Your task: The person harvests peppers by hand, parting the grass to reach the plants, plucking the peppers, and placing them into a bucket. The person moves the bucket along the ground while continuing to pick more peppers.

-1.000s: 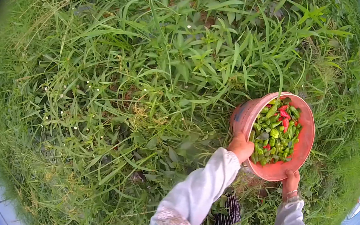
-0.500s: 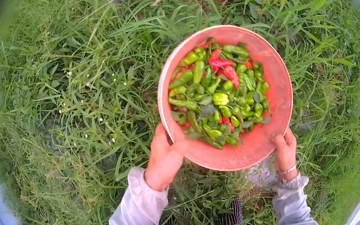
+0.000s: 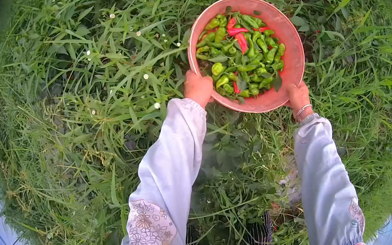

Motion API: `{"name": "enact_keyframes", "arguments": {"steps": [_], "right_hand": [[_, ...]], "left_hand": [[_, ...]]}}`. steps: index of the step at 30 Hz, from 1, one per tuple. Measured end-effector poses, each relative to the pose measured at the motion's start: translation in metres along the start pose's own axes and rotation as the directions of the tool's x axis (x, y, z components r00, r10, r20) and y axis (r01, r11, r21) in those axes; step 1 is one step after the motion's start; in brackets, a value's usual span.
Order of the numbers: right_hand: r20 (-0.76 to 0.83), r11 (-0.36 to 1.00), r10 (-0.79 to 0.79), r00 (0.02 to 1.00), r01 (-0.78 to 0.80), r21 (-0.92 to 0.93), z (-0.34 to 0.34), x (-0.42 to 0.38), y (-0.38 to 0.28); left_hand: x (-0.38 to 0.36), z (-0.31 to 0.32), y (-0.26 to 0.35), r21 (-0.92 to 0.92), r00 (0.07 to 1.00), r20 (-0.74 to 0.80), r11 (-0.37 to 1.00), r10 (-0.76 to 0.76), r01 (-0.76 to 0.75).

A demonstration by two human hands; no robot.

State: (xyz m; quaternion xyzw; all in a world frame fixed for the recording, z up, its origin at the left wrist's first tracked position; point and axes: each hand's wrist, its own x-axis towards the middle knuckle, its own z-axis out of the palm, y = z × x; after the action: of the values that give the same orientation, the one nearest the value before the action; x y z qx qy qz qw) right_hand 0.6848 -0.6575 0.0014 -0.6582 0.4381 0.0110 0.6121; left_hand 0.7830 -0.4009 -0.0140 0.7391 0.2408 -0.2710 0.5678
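Observation:
A round red bowl (image 3: 296, 66) is held out in front of me, low above the grass. Green peppers (image 3: 248, 67) and a few red peppers (image 3: 241, 42) fill its middle, with some dark leaves among them. My left hand (image 3: 198, 88) grips the rim at the lower left, its thumb on the inside. At the lower right, my right hand (image 3: 298, 95), with a bracelet on the wrist, is closed on the rim. The fingers under the bowl are mostly hidden on both sides.
Tall grass and weeds (image 3: 80, 154) surround the bowl, with small white flowers (image 3: 146, 76) at the left. Striped trouser legs (image 3: 258, 239) stand at the bottom. A pale patch of ground (image 3: 291, 184) shows near the right sleeve.
Both hands have moved the bowl upward in the view and farther from my body, so more of both sleeves shows. The grip on the rim is kept.

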Motion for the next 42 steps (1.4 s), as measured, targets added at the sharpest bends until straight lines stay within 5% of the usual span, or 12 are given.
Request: {"name": "enact_keyframes", "arguments": {"steps": [5,8,10,12,20,23,24,27,32,36,38,42], "right_hand": [[0.020,0.997,0.080,0.997,-0.080,0.011,0.001,-0.013,-0.011],[0.060,0.996,0.082,0.995,-0.081,-0.023,-0.003,-0.021,-0.020],[0.116,0.990,0.127,0.985,-0.119,-0.073,-0.012,-0.026,-0.018],[0.041,0.993,0.104,0.994,-0.101,-0.066,-0.008,-0.023,-0.010],[-0.046,0.998,0.013,0.999,-0.015,-0.053,-0.003,0.016,0.016],[-0.004,0.993,0.109,0.994,-0.109,-0.035,0.000,-0.001,-0.002],[-0.006,0.994,0.099,0.995,-0.099,-0.039,-0.001,-0.005,-0.005],[-0.035,0.994,-0.019,0.999,0.015,-0.105,0.003,-0.032,0.000],[0.029,0.733,-0.528,0.849,0.472,-0.491,0.023,-0.141,0.003],[0.680,0.524,-0.206,0.704,0.666,-0.531,0.055,-0.248,0.019],[0.653,0.396,0.080,0.753,0.577,-0.715,0.050,-0.291,0.044],[0.559,0.460,0.342,0.755,0.385,-0.801,0.018,-0.333,0.046]], "left_hand": [[-0.001,-0.007,0.003,0.068,0.998,0.019,0.996,-0.055,0.053],[-0.004,-0.014,-0.008,0.172,0.989,-0.014,0.975,0.148,-0.143],[-0.045,-0.030,0.031,-0.041,0.997,0.076,0.999,-0.031,0.035],[-0.019,-0.023,0.001,0.166,0.993,0.008,0.979,0.116,-0.116],[-0.018,-0.085,0.025,0.304,0.905,0.229,0.857,0.358,-0.416],[-0.043,-0.152,0.032,0.813,0.681,0.292,0.200,0.672,-0.547],[-0.050,-0.167,0.027,0.885,0.657,0.375,-0.040,0.654,-0.465],[-0.098,-0.186,0.033,0.980,0.980,0.196,0.031,-0.044,-0.195],[-0.176,-0.201,-0.065,0.902,0.903,0.426,-0.050,-0.052,-0.429],[-0.232,-0.213,-0.117,0.860,0.854,0.511,0.040,-0.098,-0.509],[-0.253,-0.230,-0.126,0.858,0.853,0.513,0.089,-0.094,-0.506],[-0.281,-0.257,-0.126,0.835,0.868,0.496,0.282,-0.016,-0.472]]}}
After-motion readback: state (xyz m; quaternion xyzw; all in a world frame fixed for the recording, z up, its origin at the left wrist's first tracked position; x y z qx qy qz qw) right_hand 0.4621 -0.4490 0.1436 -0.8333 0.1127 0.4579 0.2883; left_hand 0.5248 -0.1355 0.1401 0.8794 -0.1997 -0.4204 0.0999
